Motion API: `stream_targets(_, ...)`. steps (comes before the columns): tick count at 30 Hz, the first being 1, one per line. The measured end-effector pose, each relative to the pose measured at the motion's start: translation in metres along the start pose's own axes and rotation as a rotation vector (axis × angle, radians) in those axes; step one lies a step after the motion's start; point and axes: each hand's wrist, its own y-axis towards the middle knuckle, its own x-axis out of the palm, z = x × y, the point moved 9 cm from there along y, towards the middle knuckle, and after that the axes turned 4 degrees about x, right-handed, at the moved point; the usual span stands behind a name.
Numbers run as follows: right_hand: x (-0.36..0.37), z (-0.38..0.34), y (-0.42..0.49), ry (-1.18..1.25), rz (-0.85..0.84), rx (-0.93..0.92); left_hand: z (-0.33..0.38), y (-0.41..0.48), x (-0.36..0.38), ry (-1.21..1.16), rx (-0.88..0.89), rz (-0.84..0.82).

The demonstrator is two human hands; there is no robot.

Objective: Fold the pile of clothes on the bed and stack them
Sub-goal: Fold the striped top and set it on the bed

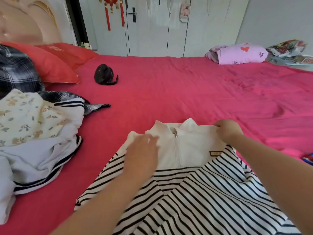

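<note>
A white top with a zip collar and black-and-white striped lower part lies spread on the red bed sheet in front of me. My right hand pinches its right shoulder edge. Blurred by motion, my left hand lies flat with straight fingers on the left shoulder. At the left lies the pile of unfolded clothes: a floral cream piece, a white garment with dark stripes, and a black plaid shirt behind them.
A small black fan sits on the sheet toward the headboard. Red pillows lie at the far left. A folded pink quilt and a floral bundle rest at the far right edge. White wardrobe doors stand behind.
</note>
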Motion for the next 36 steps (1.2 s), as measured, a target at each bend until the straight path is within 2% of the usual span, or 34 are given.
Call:
stream_targets(2,0.0,0.008,0.006,-0.038,-0.015,-0.005,-0.03,0.032,0.001,0.13,-0.054,-0.058)
stream_targets(5,0.019,0.008,0.01,-0.115,-0.101,-0.014,-0.068,0.051,0.027,0.265,-0.187,-0.308)
stream_targets(7,0.025,0.004,0.014,-0.111,-0.126,-0.013,-0.085,0.053,0.04,0.284,-0.267,-0.401)
stream_targets(13,0.015,0.008,0.019,-0.084,0.017,0.084,-0.137,0.049,0.02,0.114,-0.616,-0.198)
stream_targets(17,0.022,0.008,0.019,-0.191,0.004,0.126,-0.134,0.051,0.032,0.146,-0.598,-0.234)
stream_targets(21,0.039,-0.017,0.023,-0.165,-0.142,-0.028,-0.111,0.063,0.057,0.09,-0.383,-0.335)
stream_targets(23,0.038,-0.02,0.024,-0.185,-0.131,-0.021,-0.11,0.066,0.061,0.124,-0.374,-0.383)
stream_targets(26,0.021,-0.017,0.024,-0.058,-0.036,0.001,-0.112,0.074,0.041,0.061,-0.417,-0.212)
stream_targets(30,-0.021,-0.016,0.008,0.136,0.108,-0.048,-0.119,0.068,0.004,-0.23,-0.487,-0.012)
stream_targets(36,-0.09,-0.014,-0.06,0.288,0.23,-0.138,-0.088,0.037,-0.072,-0.562,-0.377,0.187)
